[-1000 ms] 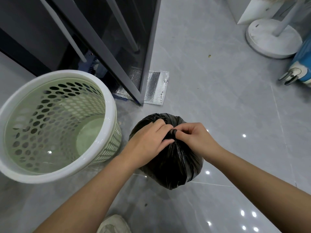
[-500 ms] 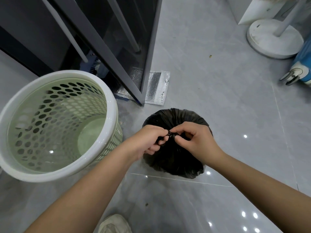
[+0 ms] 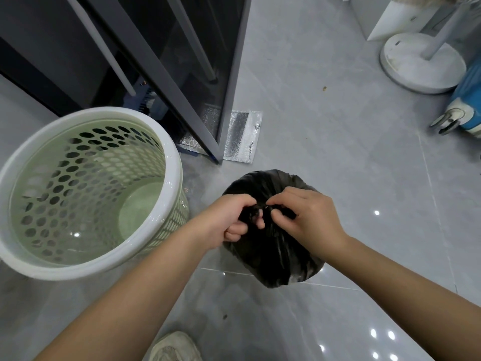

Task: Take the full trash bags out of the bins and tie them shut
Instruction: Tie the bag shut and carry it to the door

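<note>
Left hand (image 3: pixel 229 220) fingers curled, gripping gathered neck of black trash bag (image 3: pixel 278 261); right hand (image 3: pixel 305 217) pinching same neck.

Your left hand (image 3: pixel 229 220) and right hand (image 3: pixel 307 217) cover the gathered neck of the trash bag (image 3: pixel 281 259); can't tell if a knot is there. Your fingertips are mostly buried in the plastic. The bin (image 3: pixel 171 162) is clipped by the left edge, the shoe (image 3: pixel 174 347) by the bottom and the blue suitcase (image 3: pixel 468 100) by the right. The foil pouch (image 3: pixel 242 136) sits partly behind the door frame (image 3: pixel 231 100). The floor speck (image 3: pixel 324 88) is too small to identify.
</note>
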`<state>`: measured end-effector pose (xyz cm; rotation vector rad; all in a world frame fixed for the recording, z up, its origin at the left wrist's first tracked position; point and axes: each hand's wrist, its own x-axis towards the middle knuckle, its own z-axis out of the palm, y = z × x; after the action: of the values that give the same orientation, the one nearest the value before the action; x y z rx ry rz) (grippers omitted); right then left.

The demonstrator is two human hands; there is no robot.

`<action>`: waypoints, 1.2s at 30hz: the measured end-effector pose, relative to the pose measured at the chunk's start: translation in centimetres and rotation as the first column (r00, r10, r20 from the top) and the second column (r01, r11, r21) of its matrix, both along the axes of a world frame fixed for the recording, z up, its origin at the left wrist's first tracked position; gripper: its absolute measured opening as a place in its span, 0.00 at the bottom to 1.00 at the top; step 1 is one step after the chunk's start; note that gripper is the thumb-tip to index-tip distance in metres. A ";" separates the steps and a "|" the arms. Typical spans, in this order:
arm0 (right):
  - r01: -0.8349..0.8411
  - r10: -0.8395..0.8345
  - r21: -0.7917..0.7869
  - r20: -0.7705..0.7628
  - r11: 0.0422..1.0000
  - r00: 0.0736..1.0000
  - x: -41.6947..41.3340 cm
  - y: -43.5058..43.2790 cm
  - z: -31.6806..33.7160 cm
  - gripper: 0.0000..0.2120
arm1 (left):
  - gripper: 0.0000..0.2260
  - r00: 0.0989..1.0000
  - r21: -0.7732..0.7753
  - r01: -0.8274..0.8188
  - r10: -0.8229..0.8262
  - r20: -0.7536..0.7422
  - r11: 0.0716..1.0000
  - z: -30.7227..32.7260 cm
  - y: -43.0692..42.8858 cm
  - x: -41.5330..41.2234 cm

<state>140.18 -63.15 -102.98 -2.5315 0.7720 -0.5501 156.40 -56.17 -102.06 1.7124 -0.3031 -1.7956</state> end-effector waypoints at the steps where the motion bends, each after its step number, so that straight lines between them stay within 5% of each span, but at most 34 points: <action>1: 0.067 -0.066 0.084 -0.009 0.994 0.998 0.0 0.0 0.0 0.06 | 0.06 0.966 -0.097 -0.059 0.081 0.247 0.994 -0.2 0.3 -0.2; 3: 0.173 -0.177 0.273 -0.012 0.946 0.984 0.1 0.1 -0.1 0.05 | 0.01 0.701 -0.344 -0.038 0.270 0.660 0.938 -0.2 1.4 -0.8; 5: 0.229 -0.258 0.444 0.006 0.866 0.966 0.2 0.2 -0.1 0.06 | 0.04 0.545 -0.501 0.123 0.364 0.756 0.857 0.5 2.6 -1.7; 9: 0.282 -0.370 0.585 0.033 0.760 0.928 0.6 0.4 0.0 0.07 | 0.02 0.562 -0.524 0.289 0.301 0.771 0.802 -0.1 3.2 -3.5; 17: 0.341 -0.500 0.659 0.062 0.671 0.864 1.5 0.8 0.2 0.09 | 0.01 0.629 -0.523 0.170 0.316 0.710 0.835 -1.3 1.6 -3.9; 28: 0.235 -0.396 0.764 0.030 0.601 0.918 1.9 1.6 1.0 0.03 | 0.02 0.667 -0.529 0.073 0.353 0.656 0.845 -1.8 1.6 -3.4; 31: 0.197 -0.358 0.840 -0.004 0.506 0.934 1.5 1.3 0.9 0.01 | 0.04 0.692 -0.503 0.115 0.294 0.659 0.857 -1.7 1.6 -2.7; 36: 0.073 -0.279 0.979 -0.018 0.191 0.960 1.1 0.6 0.9 0.08 | 0.07 0.714 -0.477 0.208 0.201 0.670 0.854 -1.4 1.3 -1.5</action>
<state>141.31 -62.59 -102.03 -1.1346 0.9331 -0.1712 154.90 -54.91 -103.45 1.8829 -1.0237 -0.8242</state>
